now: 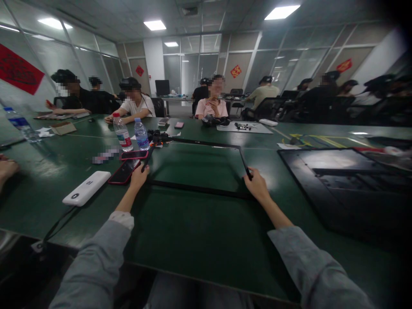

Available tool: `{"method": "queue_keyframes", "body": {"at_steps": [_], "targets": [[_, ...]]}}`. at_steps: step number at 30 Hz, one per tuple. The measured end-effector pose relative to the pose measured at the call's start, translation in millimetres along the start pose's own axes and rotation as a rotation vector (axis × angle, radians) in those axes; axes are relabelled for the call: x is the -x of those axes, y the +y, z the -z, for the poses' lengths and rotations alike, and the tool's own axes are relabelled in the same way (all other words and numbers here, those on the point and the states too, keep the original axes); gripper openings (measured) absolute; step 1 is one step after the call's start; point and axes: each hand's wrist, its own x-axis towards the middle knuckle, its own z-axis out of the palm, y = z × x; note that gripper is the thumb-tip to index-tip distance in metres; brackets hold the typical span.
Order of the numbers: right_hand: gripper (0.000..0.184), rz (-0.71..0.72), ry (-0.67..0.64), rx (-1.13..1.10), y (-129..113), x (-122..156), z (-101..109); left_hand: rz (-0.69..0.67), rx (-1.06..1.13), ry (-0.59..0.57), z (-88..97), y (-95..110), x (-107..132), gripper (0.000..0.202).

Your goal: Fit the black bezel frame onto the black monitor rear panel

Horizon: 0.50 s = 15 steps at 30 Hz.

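Note:
A thin black rectangular frame [199,187] with an open middle is held between my two hands over the green table [193,231]. My left hand [139,177] is closed around its left side, close beside a dark phone with a red edge [125,171]. On the opposite side, my right hand [256,183] grips the frame's right bar. Through the frame's opening the tabletop shows. Whether the far edge rests on the table or hangs just above it, I cannot tell.
Left of my arm lies a white power bank [86,188] with a cable. Two bottles, one red-capped [122,134] and one blue-capped [140,135], stand behind the phones. A large black panel [347,180] lies at right. Several people sit around, including one in pink [209,108] across the table.

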Motion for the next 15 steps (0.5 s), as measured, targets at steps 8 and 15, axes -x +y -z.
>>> {"method": "queue_keyframes", "body": {"at_steps": [8,15], "targets": [[0.057,-0.055,-0.057,-0.246,26.7,-11.8,-13.6,-0.038,-0.066,-0.012,5.7,9.2,5.2,0.042],[0.06,0.01,-0.137,-0.317,40.7,-22.7,-22.9,0.019,-0.117,0.019,13.2,21.1,12.7,0.039]]}}
